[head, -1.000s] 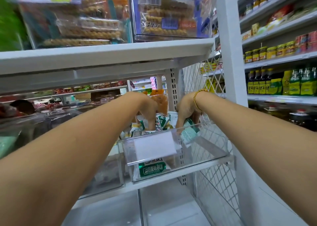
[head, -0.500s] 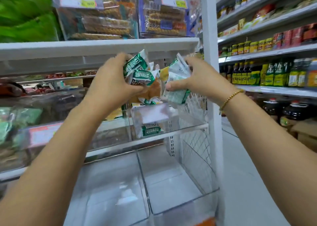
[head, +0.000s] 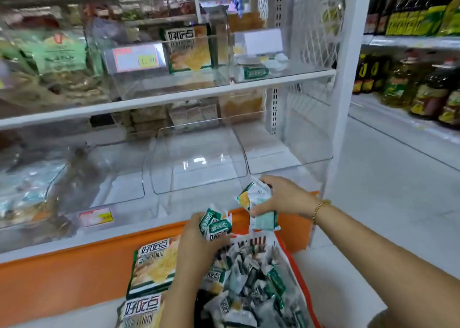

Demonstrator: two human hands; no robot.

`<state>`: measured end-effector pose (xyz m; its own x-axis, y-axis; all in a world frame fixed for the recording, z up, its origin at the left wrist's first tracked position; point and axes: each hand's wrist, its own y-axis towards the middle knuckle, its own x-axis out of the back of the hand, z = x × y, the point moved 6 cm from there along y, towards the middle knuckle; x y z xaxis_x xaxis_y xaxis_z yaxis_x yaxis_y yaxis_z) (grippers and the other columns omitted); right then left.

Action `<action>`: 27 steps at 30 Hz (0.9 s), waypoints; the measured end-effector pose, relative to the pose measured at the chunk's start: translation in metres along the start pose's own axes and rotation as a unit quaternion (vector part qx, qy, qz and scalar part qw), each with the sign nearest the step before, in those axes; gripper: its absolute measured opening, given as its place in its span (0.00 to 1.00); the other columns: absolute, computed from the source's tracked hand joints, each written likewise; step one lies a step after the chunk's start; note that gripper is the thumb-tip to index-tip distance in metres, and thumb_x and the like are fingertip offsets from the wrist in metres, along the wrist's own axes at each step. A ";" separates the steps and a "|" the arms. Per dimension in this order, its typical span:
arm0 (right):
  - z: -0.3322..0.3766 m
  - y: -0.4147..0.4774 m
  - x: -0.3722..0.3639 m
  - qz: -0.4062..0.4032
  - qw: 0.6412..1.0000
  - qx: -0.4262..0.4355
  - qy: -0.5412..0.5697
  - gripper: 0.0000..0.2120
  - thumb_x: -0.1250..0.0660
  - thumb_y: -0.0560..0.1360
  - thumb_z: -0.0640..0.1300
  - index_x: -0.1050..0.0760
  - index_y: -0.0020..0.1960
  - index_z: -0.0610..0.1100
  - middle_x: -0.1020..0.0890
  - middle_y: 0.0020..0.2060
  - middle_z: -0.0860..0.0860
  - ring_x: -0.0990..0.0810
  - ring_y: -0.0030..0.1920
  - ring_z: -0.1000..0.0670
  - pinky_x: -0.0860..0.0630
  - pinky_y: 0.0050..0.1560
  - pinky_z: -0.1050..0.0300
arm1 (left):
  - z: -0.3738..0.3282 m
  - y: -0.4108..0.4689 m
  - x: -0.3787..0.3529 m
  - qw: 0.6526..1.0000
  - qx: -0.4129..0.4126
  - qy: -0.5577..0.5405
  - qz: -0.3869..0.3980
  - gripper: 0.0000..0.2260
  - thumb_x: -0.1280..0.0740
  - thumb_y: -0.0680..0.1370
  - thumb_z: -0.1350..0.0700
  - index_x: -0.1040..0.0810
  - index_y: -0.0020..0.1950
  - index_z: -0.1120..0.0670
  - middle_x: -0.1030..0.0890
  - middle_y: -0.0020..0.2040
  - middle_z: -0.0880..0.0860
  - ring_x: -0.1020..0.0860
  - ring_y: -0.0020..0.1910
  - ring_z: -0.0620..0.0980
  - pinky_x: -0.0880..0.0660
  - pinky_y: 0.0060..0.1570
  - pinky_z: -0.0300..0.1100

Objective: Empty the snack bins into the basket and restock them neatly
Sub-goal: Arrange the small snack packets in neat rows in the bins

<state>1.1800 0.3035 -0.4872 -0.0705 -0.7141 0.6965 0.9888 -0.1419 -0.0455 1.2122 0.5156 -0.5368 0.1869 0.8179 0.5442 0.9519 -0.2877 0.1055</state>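
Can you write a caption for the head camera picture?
Both hands lower small green-and-white snack packets over the full white basket.

Your white upper shelf (head: 174, 101) carried clear bins (head: 164, 61), one holding a big green-and-yellow snack bag (head: 190, 50); the lower shelf (head: 139, 230) bore curved clear bins (head: 196, 158), the middle one bare; on the floor (head: 388, 178) stood the basket (head: 293, 260) of small packets.

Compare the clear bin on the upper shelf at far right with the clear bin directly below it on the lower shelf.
The upper right bin holds a few small green-and-white packets; the lower right bin looks empty. The upper right bin carries a white label holder on its front; the lower right bin shows none. Both are clear plastic beside the mesh side panel.
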 end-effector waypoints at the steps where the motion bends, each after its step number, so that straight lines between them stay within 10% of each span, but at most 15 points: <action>1: -0.019 0.005 -0.025 0.019 0.999 -0.019 -0.036 0.26 0.20 0.63 0.52 0.27 0.54 0.44 0.22 0.49 0.52 0.25 0.50 0.49 0.31 0.41 0.62 | 0.021 -0.005 -0.010 0.999 0.024 0.026 0.016 0.25 0.20 0.65 0.57 0.27 0.57 0.52 0.22 0.46 0.47 0.24 0.42 0.46 0.33 0.32 0.27; 4: -0.076 0.014 -0.085 0.047 0.982 -0.055 -0.175 0.32 0.25 0.71 0.46 0.33 0.70 0.42 0.27 0.66 0.44 0.28 0.63 0.42 0.28 0.55 0.54 | 0.076 -0.016 -0.038 0.989 0.082 0.106 0.068 0.27 0.21 0.66 0.56 0.28 0.62 0.55 0.22 0.51 0.51 0.23 0.43 0.48 0.26 0.38 0.39; 8: -0.122 0.011 -0.123 0.066 0.940 -0.026 -0.334 0.30 0.39 0.74 0.31 0.38 0.73 0.47 0.38 0.74 0.40 0.22 0.49 0.41 0.29 0.36 0.58 | 0.099 -0.028 -0.066 0.970 0.062 0.186 0.142 0.30 0.23 0.68 0.54 0.31 0.67 0.50 0.26 0.61 0.54 0.23 0.55 0.52 0.23 0.54 0.47; 14: -0.127 0.011 -0.147 0.289 0.930 -0.084 -0.210 0.32 0.35 0.78 0.52 0.44 0.78 0.49 0.39 0.76 0.48 0.28 0.64 0.51 0.31 0.64 0.54 | 0.100 -0.039 -0.085 0.911 0.127 0.179 0.349 0.36 0.23 0.70 0.54 0.35 0.74 0.49 0.32 0.71 0.49 0.30 0.67 0.49 0.30 0.66 0.44; 17: -0.105 0.013 -0.128 0.315 0.912 -0.102 -0.240 0.31 0.33 0.76 0.52 0.40 0.76 0.49 0.33 0.72 0.48 0.23 0.56 0.48 0.26 0.52 0.56 | 0.070 -0.030 -0.067 0.915 0.109 0.189 0.339 0.29 0.28 0.74 0.50 0.34 0.73 0.49 0.32 0.72 0.47 0.30 0.68 0.48 0.32 0.62 0.39; 20: -0.058 0.029 -0.065 0.204 0.949 -0.045 -0.237 0.12 0.33 0.76 0.51 0.23 0.51 0.43 0.20 0.49 0.46 0.23 0.44 0.48 0.31 0.40 0.61 | 0.005 0.002 -0.027 0.961 0.006 0.156 0.229 0.15 0.30 0.75 0.49 0.24 0.62 0.47 0.22 0.61 0.45 0.24 0.57 0.42 0.28 0.48 0.28; 27: 0.078 -0.004 0.150 -0.149 0.983 0.096 0.047 0.17 0.31 0.75 0.49 0.24 0.30 0.43 0.29 0.22 0.53 0.34 0.23 0.58 0.37 0.25 0.69 | -0.195 0.077 0.088 0.962 -0.271 0.031 -0.024 0.03 0.30 0.75 0.57 0.21 0.43 0.49 0.19 0.37 0.46 0.23 0.37 0.41 0.29 0.36 0.27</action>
<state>1.1760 0.2507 -0.3268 -0.3646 -0.7216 0.5885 0.9280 -0.2298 0.2932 1.2546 0.4686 -0.3182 0.1157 0.8100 0.5749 0.6895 -0.4821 0.5406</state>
